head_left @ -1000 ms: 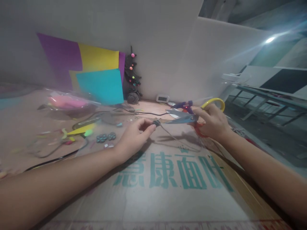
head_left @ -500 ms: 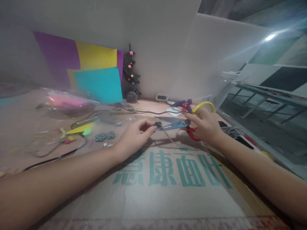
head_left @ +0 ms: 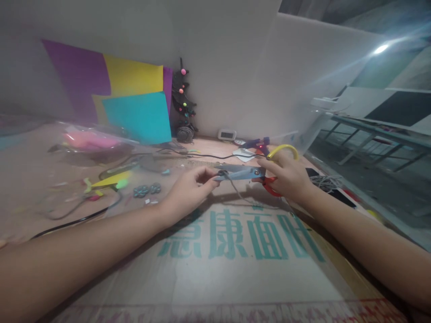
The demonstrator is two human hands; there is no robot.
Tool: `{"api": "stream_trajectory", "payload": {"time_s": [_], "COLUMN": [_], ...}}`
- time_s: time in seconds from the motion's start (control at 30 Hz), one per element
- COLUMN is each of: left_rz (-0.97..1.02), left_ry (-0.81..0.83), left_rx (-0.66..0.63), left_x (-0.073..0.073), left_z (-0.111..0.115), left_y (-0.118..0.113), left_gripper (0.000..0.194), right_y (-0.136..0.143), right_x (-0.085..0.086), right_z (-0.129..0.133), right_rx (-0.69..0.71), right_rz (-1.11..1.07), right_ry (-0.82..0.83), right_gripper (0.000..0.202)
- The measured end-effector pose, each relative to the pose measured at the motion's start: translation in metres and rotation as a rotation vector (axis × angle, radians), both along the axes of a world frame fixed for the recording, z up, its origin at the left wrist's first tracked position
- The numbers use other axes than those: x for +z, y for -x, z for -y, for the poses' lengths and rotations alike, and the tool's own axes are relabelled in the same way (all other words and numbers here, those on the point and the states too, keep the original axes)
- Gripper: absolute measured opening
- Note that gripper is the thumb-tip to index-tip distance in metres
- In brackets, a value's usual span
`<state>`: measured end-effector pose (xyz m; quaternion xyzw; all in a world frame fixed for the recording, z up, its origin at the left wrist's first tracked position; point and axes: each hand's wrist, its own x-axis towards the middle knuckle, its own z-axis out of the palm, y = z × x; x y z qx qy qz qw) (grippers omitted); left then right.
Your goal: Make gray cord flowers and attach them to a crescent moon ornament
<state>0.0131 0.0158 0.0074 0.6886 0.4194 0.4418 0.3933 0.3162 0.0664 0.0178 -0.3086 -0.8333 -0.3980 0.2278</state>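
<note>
One small dark piece (head_left: 222, 173) sits close to the middle of the view, pinched between thumb and fingers of the left hand (head_left: 190, 193), which comes in from 8 o'clock with its grip nearly closed. A grey cord (head_left: 237, 191) trails from the piece toward 5 o'clock. At 3 o'clock the right hand (head_left: 288, 175) curls through the handles of the scissors (head_left: 240, 173), whose blades stand slightly parted right at the piece; whether they touch the cord cannot be told. The step in hand looks like trimming, and the next move seems to call for a steady pinch, fingertips kept out of the blades' path.

A printed cardboard sheet (head_left: 202, 282) spreads at 6 o'clock. A bead cluster (head_left: 143, 191) lies at 9, coloured sheets (head_left: 136, 116) stand upright at 10, a dark tree ornament (head_left: 184, 110) at 11, a white display (head_left: 227, 134) at 12 and a glue gun (head_left: 254, 142) near 2. Farther off, a long table (head_left: 370, 127) stands near 3 o'clock and a bright lamp (head_left: 381, 48) glares at 2
</note>
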Motion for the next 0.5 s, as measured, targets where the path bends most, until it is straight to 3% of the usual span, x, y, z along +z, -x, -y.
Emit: {"api": "stream_trajectory", "payload": {"time_s": [0.5], "left_rz": [-0.029], "left_ry": [0.014], "left_rx": [0.007], "left_x": [-0.0008], "left_z": [-0.0002], "left_y": [-0.0003], "left_gripper": [0.014], "right_y": [-0.0003], "right_x": [0.0031], "right_z": [0.0019], "right_rx": [-0.019], "right_rz": [0.029], "right_ry": [-0.007], "right_gripper": [0.024]}}
